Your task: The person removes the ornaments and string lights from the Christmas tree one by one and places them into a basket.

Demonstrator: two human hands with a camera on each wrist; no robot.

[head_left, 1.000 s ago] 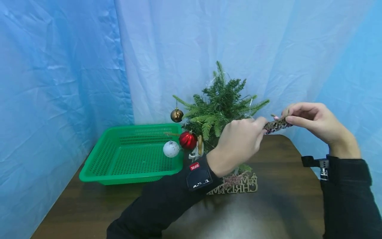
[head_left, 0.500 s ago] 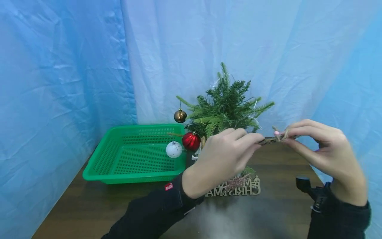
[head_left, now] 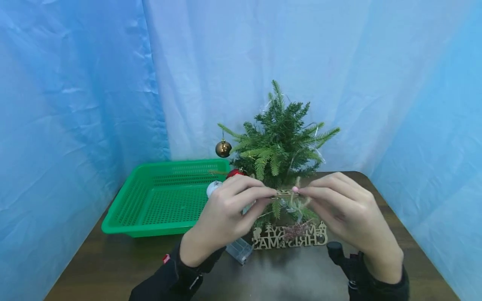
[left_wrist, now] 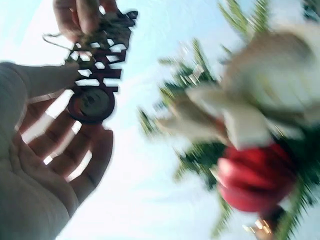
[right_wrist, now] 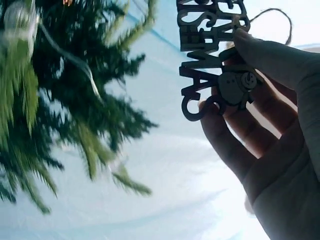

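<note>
Head view first: two hands work low and right of centre, apart from each other, the left hand pinching one end of a wooden letter sign and the right hand pinching the other. One pink bead sits right at the right fingertips. Behind stands one tree, and three baubles show: a brown one hanging, a red one mostly hidden, a white one cut off by the left hand. One green basket fills the left, its slotted floor in sight. A second sign stands lower centre on the surface, its lettering reversed and partly covered by pink tinsel; one clear box pokes out beside the left wrist, contents hard to make out.

Over to the left wrist: the letter sign hangs dark at upper left, a round piece at its lower end, details murky. At right, a pale ornament blurs above the red bauble.

Now the right wrist: M, A and S read clearly upper right, one snowman alongside; the sign's top runs out of frame.
</note>
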